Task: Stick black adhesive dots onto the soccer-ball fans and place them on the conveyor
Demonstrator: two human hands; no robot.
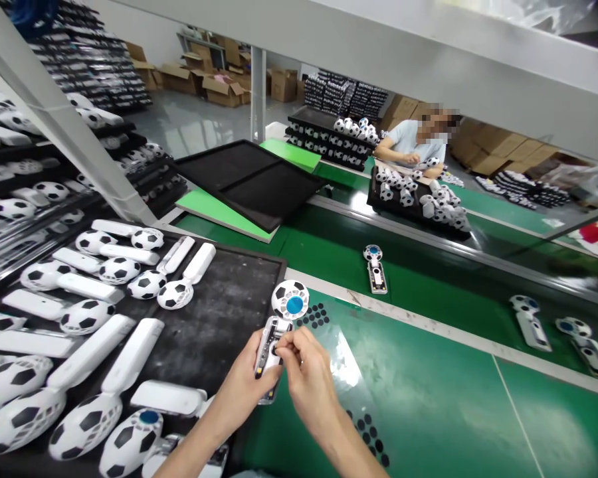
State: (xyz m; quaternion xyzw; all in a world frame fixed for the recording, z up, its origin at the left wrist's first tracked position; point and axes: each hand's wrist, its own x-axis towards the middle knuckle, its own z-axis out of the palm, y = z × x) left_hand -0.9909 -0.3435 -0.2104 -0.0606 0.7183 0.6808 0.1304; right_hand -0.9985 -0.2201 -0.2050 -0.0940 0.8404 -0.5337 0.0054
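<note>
My left hand [239, 384] is closed around the opened handle of a handheld fan [290, 300], whose white head has a black football pattern and a blue disc at its centre. Inner parts show in the uncovered handle. Above that handle, my right hand [307, 364] pinches thumb and forefinger together at a round white part. Whatever is between those fingertips is too small to make out. Rows of small black round dots [319, 315] lie on the green surface just beyond the hands, and more black dots [371, 435] lie nearer, right of my forearm.
To the left, a black tray [224, 285] holds several football-patterned fans. Stacked trays [24, 172] rise behind it. Opened fans [375, 269] lie along the green conveyor [428, 285]. A black tray [249, 179] rests on green boards. Across the belt sits a co-worker [411, 143]; a metal beam crosses overhead.
</note>
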